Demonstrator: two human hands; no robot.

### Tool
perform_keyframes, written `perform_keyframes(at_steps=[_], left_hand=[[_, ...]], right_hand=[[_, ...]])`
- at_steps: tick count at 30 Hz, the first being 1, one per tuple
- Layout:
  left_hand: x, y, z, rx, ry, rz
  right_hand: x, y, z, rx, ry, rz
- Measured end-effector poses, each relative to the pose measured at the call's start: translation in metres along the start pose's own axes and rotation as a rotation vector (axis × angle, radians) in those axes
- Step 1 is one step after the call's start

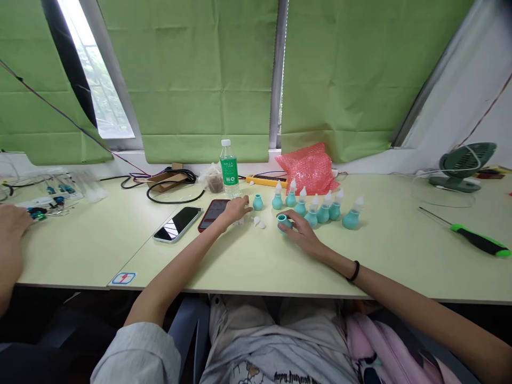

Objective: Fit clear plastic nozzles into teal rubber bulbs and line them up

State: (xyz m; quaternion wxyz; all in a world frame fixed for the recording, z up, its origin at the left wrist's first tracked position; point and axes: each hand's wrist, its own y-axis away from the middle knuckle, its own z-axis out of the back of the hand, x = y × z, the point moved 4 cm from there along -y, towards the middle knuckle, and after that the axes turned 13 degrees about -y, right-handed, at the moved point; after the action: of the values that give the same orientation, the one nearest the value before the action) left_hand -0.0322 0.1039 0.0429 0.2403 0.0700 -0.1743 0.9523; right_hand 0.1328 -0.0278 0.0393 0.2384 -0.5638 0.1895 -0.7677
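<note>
My right hand [301, 226] rests on the table with its fingers curled around a teal rubber bulb [283, 220] that has no tip. My left hand [236, 209] reaches forward, fingers closed on a small white tip near the red phone. Two loose white tips [259, 222] lie between my hands. One open teal bulb [258, 202] stands just beyond them. Behind my right hand stands a row of several teal bulbs with white tips [320, 208].
A black phone [177, 224] and a red phone [214, 212] lie left of my hands. A green water bottle [229, 169], a pink bubble-wrap bag [308, 166], cables [172, 184], a fan [464, 166] and a green screwdriver [476, 240] surround them. Another person's hand [12, 226] is at far left.
</note>
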Motion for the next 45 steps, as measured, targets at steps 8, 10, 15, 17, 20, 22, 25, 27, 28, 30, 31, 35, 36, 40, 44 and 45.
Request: perform_keyframes(at_steps=[8, 10, 15, 17, 20, 22, 25, 27, 28, 30, 31, 35, 36, 40, 44, 45], left_hand=[[-0.008, 0.003, 0.008, -0.064, 0.024, 0.007], [-0.013, 0.005, 0.017, -0.136, 0.03, 0.001], [-0.036, 0.02, 0.049, -0.378, 0.207, -0.184], [-0.05, 0.027, 0.056, -0.342, 0.317, -0.328], [-0.067, 0.034, 0.057, -0.277, 0.419, -0.499], [-0.072, 0.034, 0.053, -0.26, 0.45, -0.54], [-0.07, 0.029, 0.044, -0.266, 0.476, -0.505], [-0.063, 0.024, 0.04, -0.306, 0.48, -0.417], [-0.058, 0.021, 0.039, -0.335, 0.471, -0.358], [-0.048, 0.017, 0.038, -0.385, 0.416, -0.238], [-0.044, 0.016, 0.037, -0.394, 0.369, -0.191], [-0.041, 0.013, 0.028, -0.342, 0.174, -0.157], [-0.042, 0.012, 0.026, -0.327, 0.156, -0.169], [-0.044, 0.011, 0.02, -0.297, 0.219, -0.165], [-0.042, 0.009, 0.016, -0.289, 0.308, -0.168], [-0.042, 0.008, 0.015, -0.29, 0.333, -0.175]], right_hand=[[-0.009, -0.003, 0.002, -0.018, 0.03, -0.042], [-0.015, -0.003, 0.002, -0.011, 0.013, -0.051], [-0.035, -0.007, 0.003, -0.062, -0.045, -0.068], [-0.041, -0.008, 0.005, -0.087, -0.088, -0.097], [-0.045, -0.009, 0.005, -0.1, -0.168, -0.136], [-0.044, -0.008, 0.005, -0.104, -0.191, -0.134], [-0.036, -0.007, 0.003, -0.099, -0.117, -0.086], [-0.028, -0.006, 0.004, -0.115, 0.007, -0.003], [-0.022, -0.006, 0.006, -0.142, 0.078, 0.056], [-0.01, -0.005, 0.012, -0.223, 0.224, 0.187], [-0.004, -0.006, 0.017, -0.276, 0.299, 0.251], [0.013, -0.007, 0.039, -0.5, 0.605, 0.389], [0.015, -0.008, 0.044, -0.543, 0.667, 0.383], [0.011, -0.012, 0.052, -0.54, 0.808, 0.262], [-0.001, -0.013, 0.048, -0.419, 0.844, 0.15], [-0.003, -0.013, 0.048, -0.408, 0.841, 0.132]])
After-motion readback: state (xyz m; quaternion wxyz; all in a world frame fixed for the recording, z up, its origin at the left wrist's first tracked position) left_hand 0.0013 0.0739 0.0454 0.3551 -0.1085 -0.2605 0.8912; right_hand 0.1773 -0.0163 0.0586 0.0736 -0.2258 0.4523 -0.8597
